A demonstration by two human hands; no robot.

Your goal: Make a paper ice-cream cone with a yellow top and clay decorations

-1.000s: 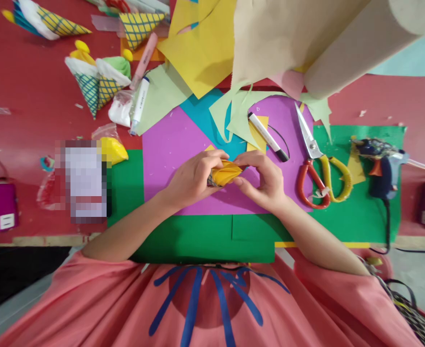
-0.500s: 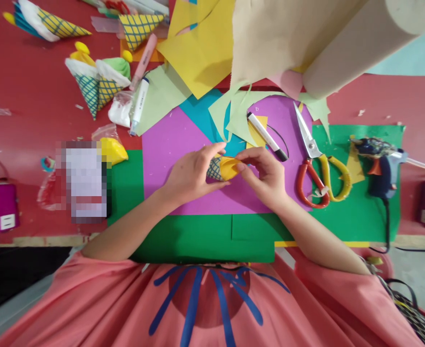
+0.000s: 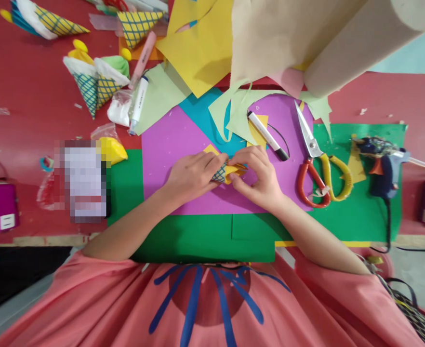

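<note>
A person in a pink top [image 3: 126, 299] works on a small lattice-patterned cone [image 3: 219, 173] above the middle of a purple sheet [image 3: 162, 140] on a red desk [image 3: 24, 130]. The left hand [image 3: 192, 176] curls around the cone's patterned wall; the right hand [image 3: 256, 172] pinches folded yellow paper [image 3: 238, 169] at its mouth between thumb and fingers. Whether the cone touches the sheet cannot be told.

The piece appears partway along: its crossed lines are in place and yellow folds stick out at the mouth, but no white rim or yellow ball shows on it, unlike the three trimmed cones [image 3: 109, 92] lying beyond the sheet's far left corner.

Room looks tightest on the right, where scissors [image 3: 311, 144] straddle the purple sheet's edge, and on its far half, where pale green scraps [image 3: 242, 126] and a black-capped marker [image 3: 268, 136] lie. A hot glue gun [image 3: 384, 178] sits farther right of the sheet, on green paper [image 3: 198, 236]. Plain purple stretches left of the left hand, while the green paper borders the sheet's near edge and reaches past the line of the desk's front.
</note>
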